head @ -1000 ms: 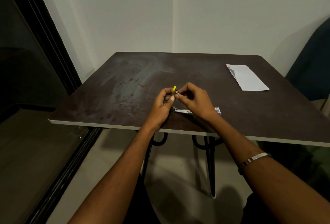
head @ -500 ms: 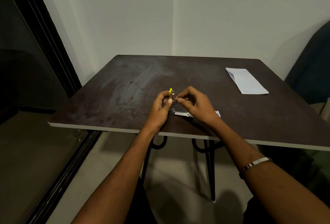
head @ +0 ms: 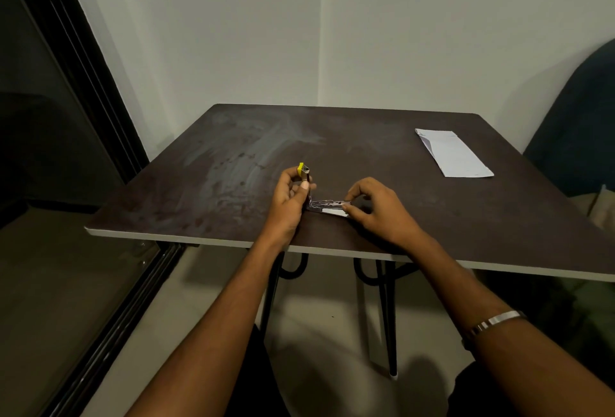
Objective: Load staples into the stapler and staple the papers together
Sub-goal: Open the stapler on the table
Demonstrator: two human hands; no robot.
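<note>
Left hand [head: 289,198]: closed around the raised yellow-tipped top arm of the stapler [head: 324,205], held upright at the hinge; a half-second earlier pinched close against the other hand, since parted from it. Stapler: opened to a right angle near the front edge of the dark table [head: 206,183], metal magazine channel lying flat and exposed; staple strip inside too small to confirm. Right hand [head: 376,208]: shifted rightward along the channel, fingertips [head: 349,198] pinched narrow at its far end, pressing or seating something there; object of the pinch not discernible. Judged: loading step near its end, with the top arm still to be swung down and latched. Papers [head: 454,152]: folded white sheet at the far right of the table, well apart from both hands, untouched; stapling not yet begun.
</note>
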